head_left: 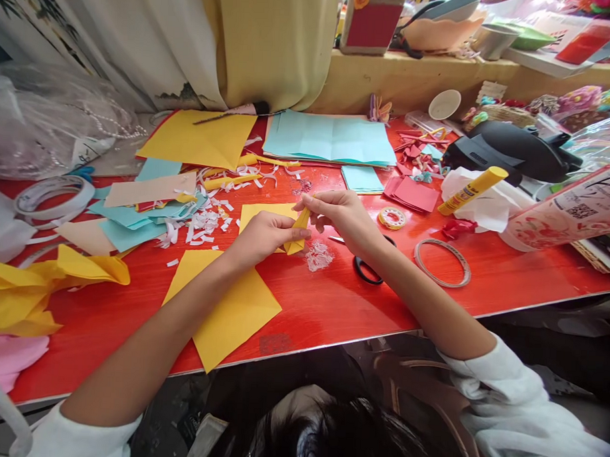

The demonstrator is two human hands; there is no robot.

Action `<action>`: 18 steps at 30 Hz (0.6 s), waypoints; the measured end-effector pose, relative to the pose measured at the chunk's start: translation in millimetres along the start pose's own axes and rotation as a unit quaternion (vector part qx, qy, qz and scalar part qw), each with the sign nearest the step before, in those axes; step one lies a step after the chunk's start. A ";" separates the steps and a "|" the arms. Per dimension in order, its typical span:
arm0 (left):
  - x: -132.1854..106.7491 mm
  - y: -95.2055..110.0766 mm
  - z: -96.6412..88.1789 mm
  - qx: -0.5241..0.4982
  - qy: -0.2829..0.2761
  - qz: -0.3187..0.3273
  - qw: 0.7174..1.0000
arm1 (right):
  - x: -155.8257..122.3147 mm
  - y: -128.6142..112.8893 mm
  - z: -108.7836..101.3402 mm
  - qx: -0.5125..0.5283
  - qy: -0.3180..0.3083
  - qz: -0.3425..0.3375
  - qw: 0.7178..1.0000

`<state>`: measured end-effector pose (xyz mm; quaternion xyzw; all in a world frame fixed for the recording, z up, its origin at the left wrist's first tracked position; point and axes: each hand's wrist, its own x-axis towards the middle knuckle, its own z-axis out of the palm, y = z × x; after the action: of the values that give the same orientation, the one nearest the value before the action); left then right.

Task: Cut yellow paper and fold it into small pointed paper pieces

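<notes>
Fingers of the left hand [264, 237] pinch the lower part of a folded yellow paper [301, 220]; those of the right hand [346, 218] grip its upper tip; nearer the body than the left hand, a yellow sheet [242, 313] on the red bench [322, 312]; left of it, white scraps [205, 223]; right of the right hand, a glue stick [472, 191].

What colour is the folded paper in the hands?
The folded paper is yellow, seen best in the head view.

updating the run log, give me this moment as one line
left hand: holding folded yellow paper | right hand: fingers at its upper end | scissors: on red table
</notes>
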<state>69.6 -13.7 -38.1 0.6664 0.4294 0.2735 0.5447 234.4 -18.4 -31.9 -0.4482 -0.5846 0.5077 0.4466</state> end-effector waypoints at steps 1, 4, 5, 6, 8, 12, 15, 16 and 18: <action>-0.4 1.0 0.2 -0.015 -0.003 -0.006 1.000 | 0.2 0.7 0.5 0.013 -0.002 0.006 1.000; -2.0 5.8 -0.8 -0.052 -0.015 -0.020 0.998 | 0.7 0.6 1.0 0.054 -0.011 0.015 0.998; -2.5 7.2 -1.5 -0.060 -0.018 -0.029 0.998 | 0.8 -0.5 0.4 0.064 -0.011 0.014 0.998; -2.8 8.0 -2.3 -0.067 -0.019 -0.039 0.997 | 1.0 -2.0 -0.6 0.068 -0.006 0.011 0.998; -2.9 7.4 -3.9 -0.074 -0.019 -0.054 0.996 | 1.3 -6.0 -3.6 0.051 0.010 0.001 0.999; -1.2 -0.1 -5.0 -0.070 -0.030 -0.044 0.996 | 2.0 -10.5 -8.5 -0.042 0.014 -0.014 0.999; 0.0 -3.5 -4.5 -0.063 -0.046 -0.040 0.996 | 3.0 -6.4 -7.0 -0.096 0.022 -0.033 0.995; 0.0 -3.1 -4.4 -0.063 -0.051 -0.041 0.996 | 3.6 -4.2 -6.0 -0.106 0.032 -0.042 0.993; -0.6 -0.4 -4.1 -0.057 -0.067 -0.036 0.995 | 4.7 -0.8 -4.5 -0.112 0.046 -0.058 0.991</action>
<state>65.7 -12.2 -37.4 0.6353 0.3990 0.2323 0.6190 237.8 -12.9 -30.3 -0.4838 -0.6415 0.3916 0.4485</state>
